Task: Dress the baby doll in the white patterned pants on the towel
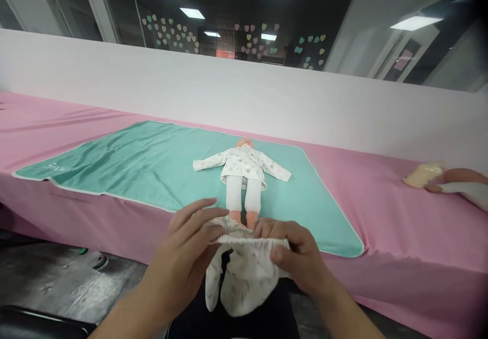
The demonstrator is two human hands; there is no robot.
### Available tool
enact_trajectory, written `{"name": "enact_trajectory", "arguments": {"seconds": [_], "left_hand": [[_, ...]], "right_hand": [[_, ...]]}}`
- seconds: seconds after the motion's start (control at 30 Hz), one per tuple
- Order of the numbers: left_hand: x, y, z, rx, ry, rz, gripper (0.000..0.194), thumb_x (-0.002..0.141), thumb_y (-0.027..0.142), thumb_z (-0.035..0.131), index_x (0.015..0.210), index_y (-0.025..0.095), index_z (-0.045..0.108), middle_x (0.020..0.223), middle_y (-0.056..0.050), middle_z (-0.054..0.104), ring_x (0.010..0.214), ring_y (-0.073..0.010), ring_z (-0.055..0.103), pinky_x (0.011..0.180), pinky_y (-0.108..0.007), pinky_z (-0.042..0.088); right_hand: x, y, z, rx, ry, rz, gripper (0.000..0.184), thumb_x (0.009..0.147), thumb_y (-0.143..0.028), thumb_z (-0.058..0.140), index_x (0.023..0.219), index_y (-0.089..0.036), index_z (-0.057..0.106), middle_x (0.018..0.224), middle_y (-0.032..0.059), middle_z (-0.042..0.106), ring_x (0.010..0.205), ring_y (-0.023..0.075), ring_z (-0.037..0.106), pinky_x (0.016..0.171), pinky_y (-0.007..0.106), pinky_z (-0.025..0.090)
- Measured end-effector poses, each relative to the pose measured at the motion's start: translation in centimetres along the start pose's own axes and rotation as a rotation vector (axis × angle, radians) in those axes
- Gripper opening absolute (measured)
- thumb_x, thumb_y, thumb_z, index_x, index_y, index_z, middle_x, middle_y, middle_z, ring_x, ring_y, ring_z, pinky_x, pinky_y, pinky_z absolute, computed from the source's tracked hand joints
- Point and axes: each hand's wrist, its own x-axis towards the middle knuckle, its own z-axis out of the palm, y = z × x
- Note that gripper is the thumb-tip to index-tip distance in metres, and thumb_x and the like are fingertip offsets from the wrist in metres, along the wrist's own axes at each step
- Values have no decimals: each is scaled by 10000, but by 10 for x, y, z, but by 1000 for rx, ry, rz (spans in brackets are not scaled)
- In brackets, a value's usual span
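Small white baby trousers [249, 278] with a faint print hang by their elastic waistband in front of me, the legs dangling over my lap. My right hand [297, 245] is closed on the right end of the waistband, thumb in front and fingers behind. At the left end, my left hand [194, 237] supports the fabric with its lower fingers; its upper fingers are stretched out and its thumb is hidden. Just beyond lies a baby doll [251, 219] on its back, feet toward me, arms spread, wearing a white printed top [244, 163] and white leggings [234, 192].
Under the doll a green blanket [163, 161] with white edging covers part of the pink-draped table [385, 217]. At the right lie a pale yellow object [423, 175] and part of another doll [463, 189]. A white wall with a window above it stands behind.
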Motion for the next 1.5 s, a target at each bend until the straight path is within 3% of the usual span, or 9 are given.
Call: {"name": "enact_trajectory", "arguments": {"seconds": [0.17,0.4,0.57,0.63,0.8,0.97,1.17,1.33,1.5], "left_hand": [[19,21,-35,-560,181,-424,171,814,363,528,777,199,558,541,38,509,438,-90,465,410,-179,375],[47,24,-6,-175,-294,-248,217,644,344,697,696,150,615,641,10,575,569,-107,490,485,-175,341],[71,26,-11,-551,-6,-377,298,806,437,529,774,145,581,655,7,551,564,-100,489,523,-189,383],[71,26,-15,-680,-111,-445,323,811,462,512,807,148,589,657,2,558,555,-105,498,503,-191,383],[64,19,-13,-478,-561,-392,220,628,323,724,738,148,646,682,-6,623,588,-136,548,488,-184,371],[68,10,-8,-795,-162,-476,257,744,288,612,976,179,634,733,-8,635,619,-148,584,549,-224,448],[60,6,2,-699,-486,-501,250,690,284,680,893,142,657,736,-36,647,662,-173,594,556,-229,442],[71,10,-2,-512,-191,-396,124,734,257,599,763,143,638,731,-16,638,638,-146,574,529,-203,418],[71,18,-8,-596,-692,-416,235,689,283,654,891,162,647,817,-18,648,757,-175,592,616,-229,443]], "right_hand": [[11,-7,-27,314,-202,162,449,633,-460,718,511,-185,385,498,-59,338,426,53,285,418,209,251],[47,-5,-6,278,239,217,357,790,-466,575,641,-197,393,538,-68,377,442,53,308,409,173,273],[43,-5,-11,131,-257,396,336,598,-454,749,674,-177,573,655,-17,589,623,124,547,547,224,452],[36,-2,-23,157,-292,414,323,593,-432,759,732,-168,635,689,6,635,670,160,596,594,261,486],[27,14,-27,453,139,215,334,724,-506,635,825,-188,661,688,31,658,608,168,616,593,309,521],[28,15,-2,322,-297,397,291,625,-414,742,769,-174,664,747,14,662,714,164,627,650,279,517],[31,13,-13,382,87,259,292,735,-433,656,895,-189,662,832,45,677,759,174,640,670,304,528],[22,21,6,204,-269,342,344,601,-402,764,855,-194,660,777,15,658,770,184,627,653,285,522],[30,16,-12,6,-54,266,350,699,-405,684,985,-209,640,948,45,658,918,198,604,762,316,507]]}}
